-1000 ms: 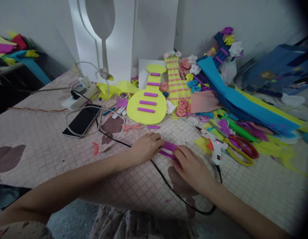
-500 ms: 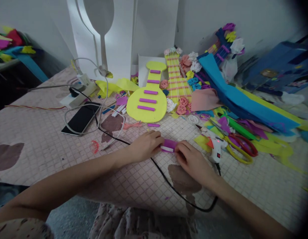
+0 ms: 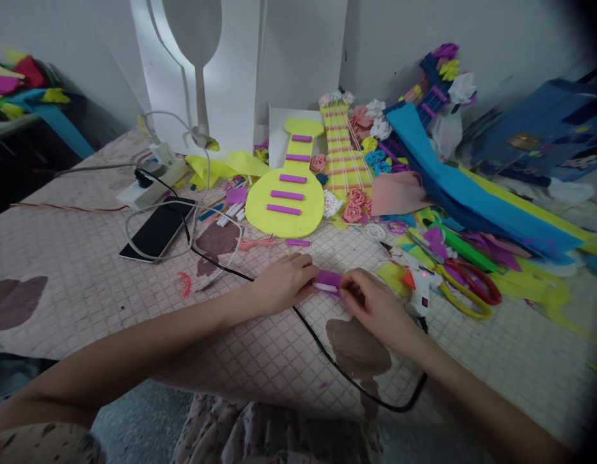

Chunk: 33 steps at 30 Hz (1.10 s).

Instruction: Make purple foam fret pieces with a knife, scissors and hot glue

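Between my hands lies a small piece of purple paper (image 3: 330, 278) with a short white stick (image 3: 326, 288) along its near edge. My left hand (image 3: 286, 281) is closed with its fingertips on the left end. At the right end, my right hand (image 3: 370, 299) pinches the paper between thumb and fingers. Beyond them rests a yellow guitar-shaped cutout (image 3: 284, 212) bearing several purple bars across its body and neck. A loose purple bar (image 3: 298, 243) lies just in front of it. To the right sits a white glue gun (image 3: 420, 287) with a lit red light.
Yellow-and-red scissors (image 3: 465, 290) lie among paper scraps at right. A black cable (image 3: 322, 348) crosses under my left hand toward a power strip (image 3: 151, 187). Left stands a phone (image 3: 158, 229). Behind are a flower-trimmed yellow guitar (image 3: 344, 151), blue paper (image 3: 438, 174) and white boards (image 3: 233, 77).
The purple paper has turned a little over the white stick, so less white shows. My right fingers have shifted slightly; my left hand stays nearly in place.
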### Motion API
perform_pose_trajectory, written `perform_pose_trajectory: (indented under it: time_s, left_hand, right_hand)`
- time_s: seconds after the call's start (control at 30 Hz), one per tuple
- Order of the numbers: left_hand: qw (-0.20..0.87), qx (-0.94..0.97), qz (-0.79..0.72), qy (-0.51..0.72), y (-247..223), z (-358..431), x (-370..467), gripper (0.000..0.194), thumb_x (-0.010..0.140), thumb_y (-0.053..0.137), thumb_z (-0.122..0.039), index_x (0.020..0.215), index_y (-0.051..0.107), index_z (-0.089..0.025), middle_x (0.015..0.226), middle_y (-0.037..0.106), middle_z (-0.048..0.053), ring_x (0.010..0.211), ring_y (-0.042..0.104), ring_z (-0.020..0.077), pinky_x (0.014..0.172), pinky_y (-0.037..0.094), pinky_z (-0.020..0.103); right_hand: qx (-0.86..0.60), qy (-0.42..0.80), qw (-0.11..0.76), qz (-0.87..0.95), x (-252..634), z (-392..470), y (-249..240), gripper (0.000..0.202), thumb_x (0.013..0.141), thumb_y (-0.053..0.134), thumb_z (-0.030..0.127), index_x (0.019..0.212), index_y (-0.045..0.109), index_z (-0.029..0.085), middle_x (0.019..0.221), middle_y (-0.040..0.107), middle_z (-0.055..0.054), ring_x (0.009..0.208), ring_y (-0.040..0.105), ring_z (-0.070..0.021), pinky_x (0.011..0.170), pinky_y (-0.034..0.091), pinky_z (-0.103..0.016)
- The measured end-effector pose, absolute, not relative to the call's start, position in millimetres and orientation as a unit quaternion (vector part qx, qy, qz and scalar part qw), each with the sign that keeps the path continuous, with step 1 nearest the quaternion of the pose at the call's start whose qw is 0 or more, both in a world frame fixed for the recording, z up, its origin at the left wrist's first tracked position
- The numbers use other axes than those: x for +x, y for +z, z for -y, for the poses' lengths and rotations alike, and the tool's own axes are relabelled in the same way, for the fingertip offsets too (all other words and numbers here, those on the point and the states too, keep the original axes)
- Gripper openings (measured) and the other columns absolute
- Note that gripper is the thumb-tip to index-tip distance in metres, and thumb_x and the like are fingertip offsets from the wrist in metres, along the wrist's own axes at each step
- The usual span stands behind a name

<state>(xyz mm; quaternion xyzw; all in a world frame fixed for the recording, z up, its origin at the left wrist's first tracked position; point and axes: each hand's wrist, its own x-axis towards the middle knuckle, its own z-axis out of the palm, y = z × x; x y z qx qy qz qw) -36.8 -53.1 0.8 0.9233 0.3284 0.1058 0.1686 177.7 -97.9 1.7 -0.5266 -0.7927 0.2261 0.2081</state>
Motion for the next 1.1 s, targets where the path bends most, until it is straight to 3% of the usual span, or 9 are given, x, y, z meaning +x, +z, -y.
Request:
perform_pose_trajectory:
  time_s: [0.1,0.23,1.1]
  left_hand:
    - [0.184,0.92,-0.33,0.108,1.6,52.7,-36.6,0.014,0.086,0.05,-0.021,0.095,0.058,-0.014,0.094,0.055,0.007,0.087,0.053,0.0189,0.078,0.043,0.031]
    - [0.189,0.919,-0.326,0.115,1.8,52.5,-36.8,0.016,0.086,0.048,-0.019,0.098,0.059,-0.015,0.092,0.055,0.007,0.087,0.053,0.0184,0.078,0.043,0.03]
    - [0.191,0.91,-0.347,0.122,2.0,52.2,-36.1,0.01,0.086,0.049,-0.019,0.093,0.055,-0.014,0.093,0.057,0.007,0.086,0.054,0.0185,0.075,0.044,0.03]
  right_hand:
    - [-0.523,0.222,0.211,0.795,175.5,101.7,2.4,0.023,0.078,0.054,0.015,0.1,0.049,0.021,0.087,0.057,-0.002,0.071,0.056,-0.0139,0.064,0.045,-0.026]
    - [-0.518,0.21,0.195,0.806,172.2,101.4,0.0,0.033,0.076,0.056,0.012,0.106,0.048,0.023,0.09,0.058,-0.002,0.069,0.055,-0.0139,0.062,0.044,-0.026]
    - [-0.548,0.227,0.205,0.778,171.1,100.1,-6.9,0.027,0.08,0.051,0.018,0.107,0.05,0.022,0.077,0.061,-0.001,0.067,0.059,-0.0167,0.058,0.043,-0.027]
